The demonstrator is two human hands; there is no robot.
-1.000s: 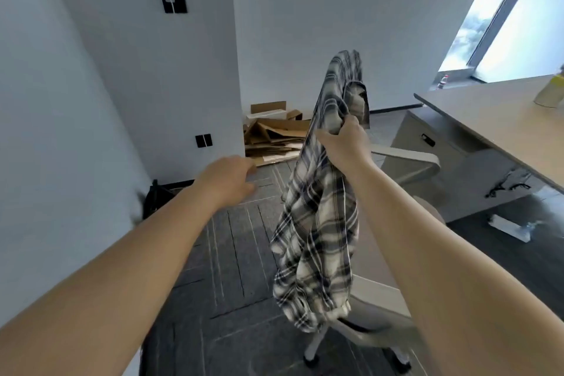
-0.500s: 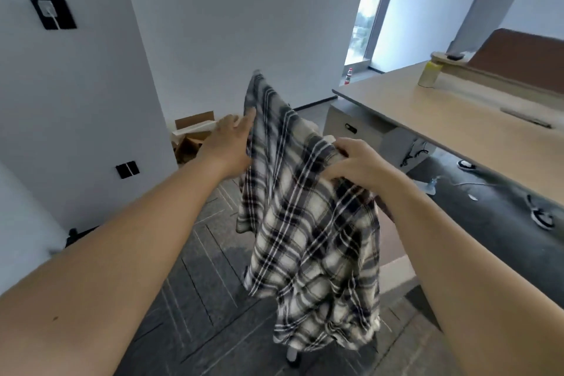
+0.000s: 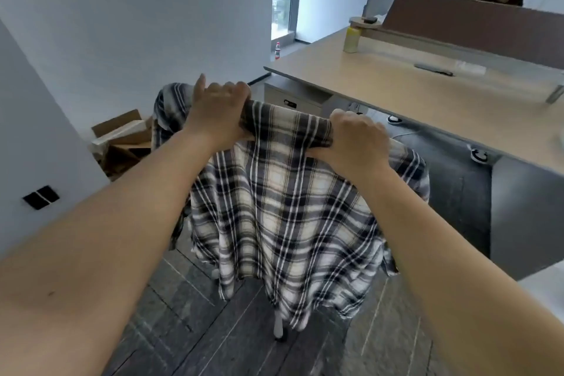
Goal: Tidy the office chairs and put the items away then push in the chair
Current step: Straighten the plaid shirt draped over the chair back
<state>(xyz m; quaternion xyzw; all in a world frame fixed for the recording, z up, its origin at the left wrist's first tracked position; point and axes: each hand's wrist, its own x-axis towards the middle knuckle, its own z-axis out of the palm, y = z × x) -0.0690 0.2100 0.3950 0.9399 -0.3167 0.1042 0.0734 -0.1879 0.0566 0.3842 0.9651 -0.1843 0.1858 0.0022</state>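
Left hand (image 3: 215, 111) and right hand (image 3: 355, 143) are both gripping the top edge of a black-and-white plaid shirt (image 3: 280, 214), which is hanging spread at frame center. The shirt is hiding most of the office chair; only a pale caster leg (image 3: 278, 325) is showing below the hem. Wooden desk (image 3: 396, 91) is sitting at upper right, flattened cardboard (image 3: 122, 137) at left.

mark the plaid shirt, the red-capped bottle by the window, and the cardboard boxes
plaid shirt (image 3: 283, 207), head view, middle of the hanging back panel
red-capped bottle (image 3: 277, 51), head view, on its body
cardboard boxes (image 3: 122, 137), head view, top of the pile
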